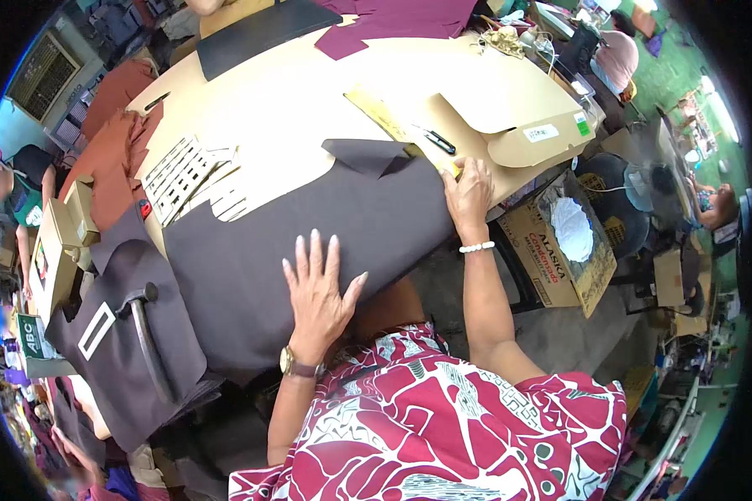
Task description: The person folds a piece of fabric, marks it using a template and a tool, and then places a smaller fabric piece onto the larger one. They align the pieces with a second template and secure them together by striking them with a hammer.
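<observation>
A large dark brown sheet (pixel 251 284) of leather-like material lies across the near side of the table, its far corner folded over. My left hand (pixel 319 292) rests flat on the sheet with its fingers spread. At the sheet's right edge, my right hand (pixel 470 199) has its fingers closed around a small yellow thing (pixel 454 169), mostly hidden by them. Just beyond that hand lies a utility knife (pixel 437 141). A worn yellow ruler (pixel 374 113) points away from it across the table.
Left of me, a hammer (pixel 149 342) and a white rectangular frame (pixel 97 331) lie on dark cut pieces. Striped strips (pixel 180 177) and rust-coloured material (pixel 113 154) are farther back. A cardboard folder (pixel 535 138) stands at right, above a carton (pixel 543 250). Other people sit around.
</observation>
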A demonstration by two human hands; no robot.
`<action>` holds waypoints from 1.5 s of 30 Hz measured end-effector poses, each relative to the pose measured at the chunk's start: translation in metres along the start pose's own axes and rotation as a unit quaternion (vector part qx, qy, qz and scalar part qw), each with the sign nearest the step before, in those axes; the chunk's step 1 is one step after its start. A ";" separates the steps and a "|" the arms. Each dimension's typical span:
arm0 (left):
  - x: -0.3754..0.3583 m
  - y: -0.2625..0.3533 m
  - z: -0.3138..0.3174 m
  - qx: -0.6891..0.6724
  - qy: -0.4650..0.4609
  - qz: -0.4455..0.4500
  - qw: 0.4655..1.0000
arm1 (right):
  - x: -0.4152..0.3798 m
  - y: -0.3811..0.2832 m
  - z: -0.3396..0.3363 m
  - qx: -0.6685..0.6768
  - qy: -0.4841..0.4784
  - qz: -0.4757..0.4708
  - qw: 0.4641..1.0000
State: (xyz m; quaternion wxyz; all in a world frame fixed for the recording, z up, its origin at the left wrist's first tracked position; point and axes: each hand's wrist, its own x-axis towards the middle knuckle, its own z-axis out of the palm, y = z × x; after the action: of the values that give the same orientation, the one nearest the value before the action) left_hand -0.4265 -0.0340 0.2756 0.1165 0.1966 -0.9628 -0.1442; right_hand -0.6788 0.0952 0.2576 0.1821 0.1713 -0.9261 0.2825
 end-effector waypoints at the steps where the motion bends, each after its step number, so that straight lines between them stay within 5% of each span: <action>1: 0.004 0.001 0.005 0.006 -0.003 0.013 1.000 | 0.005 -0.003 -0.003 0.062 -0.024 0.028 0.997; 3: 0.008 0.002 0.012 0.011 -0.006 0.014 1.000 | 0.022 -0.010 -0.007 0.184 -0.076 0.082 0.977; 5: 0.008 0.002 0.016 0.013 -0.004 0.014 1.000 | 0.045 -0.002 0.010 0.237 0.036 -0.051 0.970; 9: 0.008 0.008 0.023 0.037 0.028 0.005 0.999 | 0.099 -0.049 -0.023 0.253 0.114 -0.092 0.956; 11: 0.010 0.014 0.029 0.038 0.038 -0.008 0.999 | 0.120 -0.073 -0.037 0.316 0.220 -0.229 0.894; 13: 0.009 0.016 0.033 0.033 0.047 -0.011 0.998 | 0.128 -0.086 -0.055 0.421 0.193 -0.278 0.842; 16: 0.009 0.016 0.038 0.014 0.053 -0.007 0.998 | 0.109 -0.118 -0.084 0.556 0.176 -0.163 0.796; 17: 0.008 0.016 0.038 0.010 0.052 -0.007 0.999 | 0.107 -0.116 -0.081 0.585 0.166 -0.220 0.763; 22: 0.008 0.022 0.039 -0.002 0.057 -0.019 0.998 | 0.055 -0.117 -0.052 0.694 -0.052 -0.032 0.717; 24: 0.006 0.022 0.034 -0.036 0.077 0.001 0.996 | 0.038 -0.104 -0.018 0.650 -0.101 -0.006 0.753; 26: 0.003 0.019 0.034 -0.093 0.113 0.031 0.989 | 0.025 -0.078 0.020 0.440 -0.123 -0.041 0.888; 28: -0.004 0.015 0.016 -0.073 0.140 0.057 0.986 | 0.007 -0.064 0.020 0.255 -0.114 -0.077 0.957; 36: -0.038 -0.068 -0.011 0.096 0.104 -0.235 0.962 | -0.023 -0.037 0.024 0.201 -0.117 -0.117 0.965; 45: -0.059 -0.063 -0.009 0.094 0.119 -0.222 0.963 | -0.024 -0.036 0.022 0.184 -0.108 -0.152 0.965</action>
State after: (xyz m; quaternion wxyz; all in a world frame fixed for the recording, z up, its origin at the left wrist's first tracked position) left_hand -0.3494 -0.0675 0.2538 0.1763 0.4317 -0.8832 -0.0508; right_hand -0.6479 0.0594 0.2465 0.0874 0.3698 -0.8354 0.3970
